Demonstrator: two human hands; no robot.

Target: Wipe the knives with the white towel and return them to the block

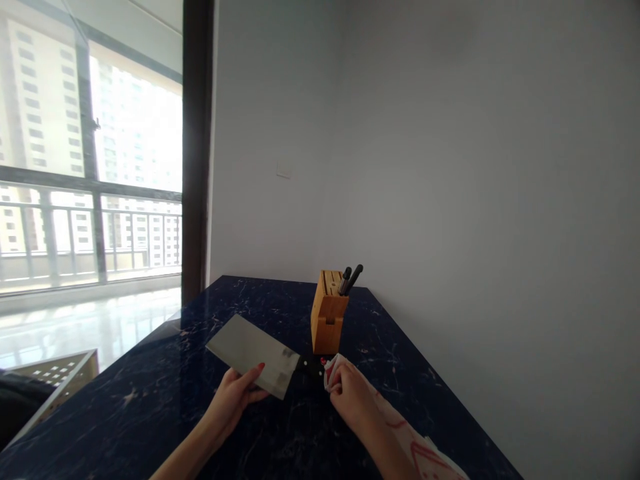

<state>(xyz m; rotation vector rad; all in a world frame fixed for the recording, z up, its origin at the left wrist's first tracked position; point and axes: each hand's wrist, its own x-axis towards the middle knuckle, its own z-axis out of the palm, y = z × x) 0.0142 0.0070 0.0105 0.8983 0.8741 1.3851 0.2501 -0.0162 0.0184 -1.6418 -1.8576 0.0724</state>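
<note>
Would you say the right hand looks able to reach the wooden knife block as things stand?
Probably yes: the wooden knife block stands just beyond the right hand, with its top uncovered. However, that hand grips a white-and-red cloth, so grasping might require letting go first.

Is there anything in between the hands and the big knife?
Nothing visible between the left hand and the big knife: its thumb rests on the blade. For the right hand, yes: the white-and-red cloth it holds sticks out towards the black handle. I can't tell if they touch.
</note>
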